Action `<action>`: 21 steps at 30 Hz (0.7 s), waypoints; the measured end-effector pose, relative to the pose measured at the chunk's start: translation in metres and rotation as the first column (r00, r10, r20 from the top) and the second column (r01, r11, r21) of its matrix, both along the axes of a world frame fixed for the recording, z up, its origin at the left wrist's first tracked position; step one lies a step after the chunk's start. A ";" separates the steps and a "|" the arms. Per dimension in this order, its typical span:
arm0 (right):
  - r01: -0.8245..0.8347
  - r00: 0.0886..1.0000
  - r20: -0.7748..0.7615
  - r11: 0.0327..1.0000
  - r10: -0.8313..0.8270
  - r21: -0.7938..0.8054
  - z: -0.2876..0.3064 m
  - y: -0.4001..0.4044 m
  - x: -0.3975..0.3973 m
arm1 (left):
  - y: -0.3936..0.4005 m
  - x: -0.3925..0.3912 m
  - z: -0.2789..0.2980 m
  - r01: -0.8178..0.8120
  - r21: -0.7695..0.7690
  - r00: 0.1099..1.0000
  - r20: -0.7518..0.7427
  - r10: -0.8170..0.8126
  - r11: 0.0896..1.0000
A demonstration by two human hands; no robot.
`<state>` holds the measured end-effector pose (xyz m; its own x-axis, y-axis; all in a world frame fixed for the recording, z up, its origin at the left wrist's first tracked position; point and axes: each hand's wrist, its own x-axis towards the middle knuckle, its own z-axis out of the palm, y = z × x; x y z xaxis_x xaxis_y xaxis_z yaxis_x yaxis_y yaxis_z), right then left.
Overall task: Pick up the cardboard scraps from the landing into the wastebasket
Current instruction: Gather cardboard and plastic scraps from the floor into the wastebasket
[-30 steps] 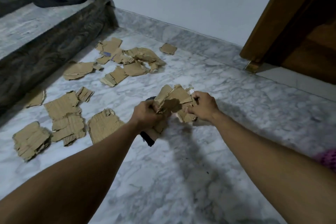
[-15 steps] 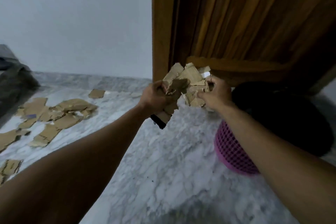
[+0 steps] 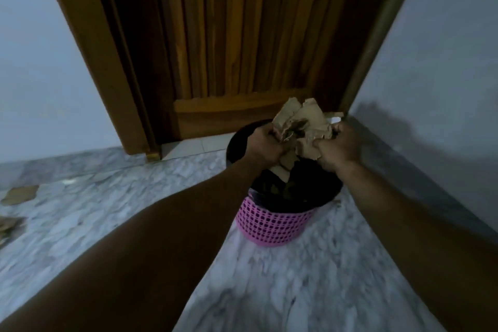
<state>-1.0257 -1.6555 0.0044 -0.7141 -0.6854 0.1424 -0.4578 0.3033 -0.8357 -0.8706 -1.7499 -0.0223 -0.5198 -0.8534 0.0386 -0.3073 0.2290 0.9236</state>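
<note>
Since the earlier frame, both hands have carried the bundle of cardboard scraps (image 3: 301,129) from the floor at mid-frame to right above the wastebasket (image 3: 272,224), which now sits at centre. Left hand (image 3: 265,144) and right hand (image 3: 336,148) each curl their fingers round the bundle from either side, its lowest pieces hanging into the black-lined mouth of the pink mesh basket. More loose scraps (image 3: 20,194) lie on the marble floor (image 3: 269,291) at the left edge. Behind the basket stands a wooden door (image 3: 229,35).
</note>
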 end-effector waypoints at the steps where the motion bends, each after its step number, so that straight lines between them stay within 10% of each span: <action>1: -0.046 0.998 -0.030 0.996 0.048 0.075 -0.012 -0.002 -0.006 | -0.002 -0.004 -0.010 0.017 0.017 0.997 0.078 -0.018 1.000; 7: -0.361 0.914 -0.047 0.858 0.404 0.365 -0.050 0.010 -0.034 | -0.010 0.015 -0.040 0.143 -0.189 0.879 0.475 -0.037 0.972; 11: 0.034 0.931 -0.364 0.987 0.026 0.157 -0.064 0.021 -0.041 | -0.022 0.052 -0.038 -0.084 -0.451 0.800 0.501 0.330 0.889; 17: 0.147 0.937 0.232 0.894 -0.263 0.423 -0.086 0.038 -0.031 | -0.030 0.085 -0.051 -0.294 0.185 0.879 0.437 0.190 0.938; 21: 0.098 0.963 0.190 0.907 -0.190 0.409 -0.076 0.037 -0.005 | -0.025 0.109 -0.057 -0.356 0.196 0.891 0.365 0.269 0.914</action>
<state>-1.0309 -1.6185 -0.0721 -0.7905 -0.5399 -0.2891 -0.2024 0.6758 -0.7087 -0.7614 -1.7752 -0.0796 -0.1700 -0.9315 -0.3216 -0.6144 -0.1549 0.7737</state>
